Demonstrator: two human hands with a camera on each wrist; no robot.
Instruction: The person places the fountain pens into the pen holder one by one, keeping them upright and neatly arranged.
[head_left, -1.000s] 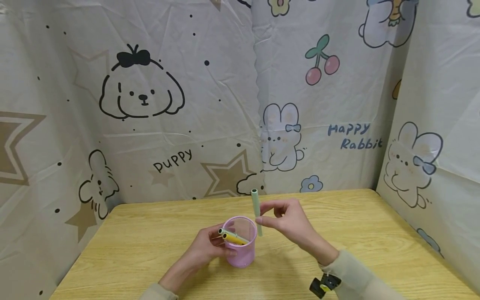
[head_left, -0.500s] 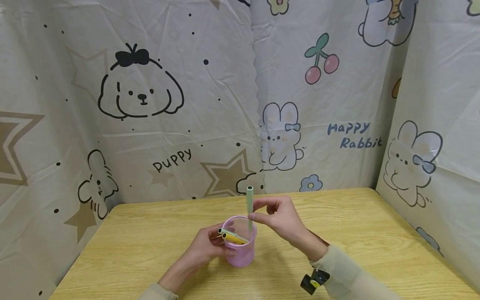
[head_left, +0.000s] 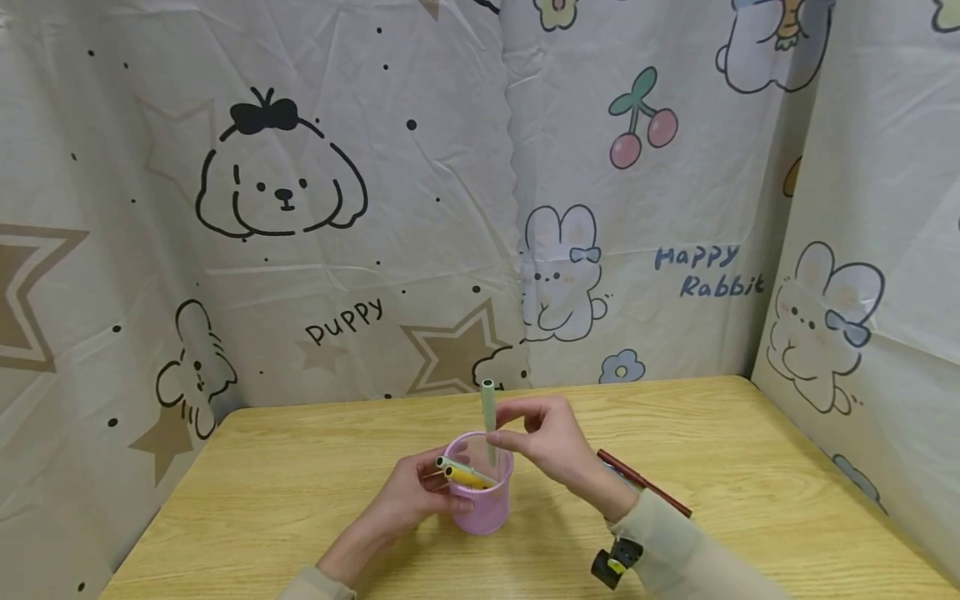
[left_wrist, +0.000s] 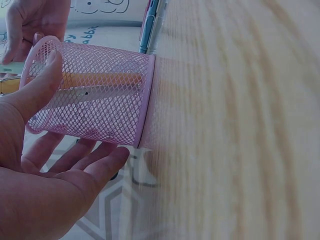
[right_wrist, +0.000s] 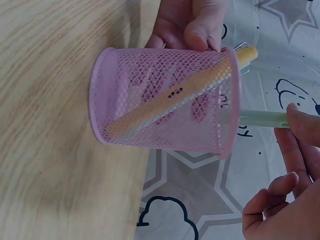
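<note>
A pink mesh pen holder [head_left: 482, 518] stands upright on the wooden table. My left hand [head_left: 408, 496] grips it from the left, thumb near the rim in the left wrist view. Inside lean a yellow pen [head_left: 468, 478] and a pale green pen [head_left: 454, 463], both tilted toward the left. Between thumb and fingers, my right hand [head_left: 546, 440] pinches another light green pen [head_left: 489, 405], held nearly vertical. Its lower end reaches past the rim into the pen holder, as the right wrist view [right_wrist: 262, 119] also shows.
Beside the right forearm, a dark red pen [head_left: 645, 483] lies on the table [head_left: 285, 475], with a blue pen [left_wrist: 149, 31] next to it, partly hidden in the head view. A printed cloth [head_left: 375, 167] hangs behind and at both sides of the table.
My right hand has moved left with the light green pen, from beside the pen holder to over its opening, and lowered it inside. The dark red pen has come into view. My left hand stays put.
</note>
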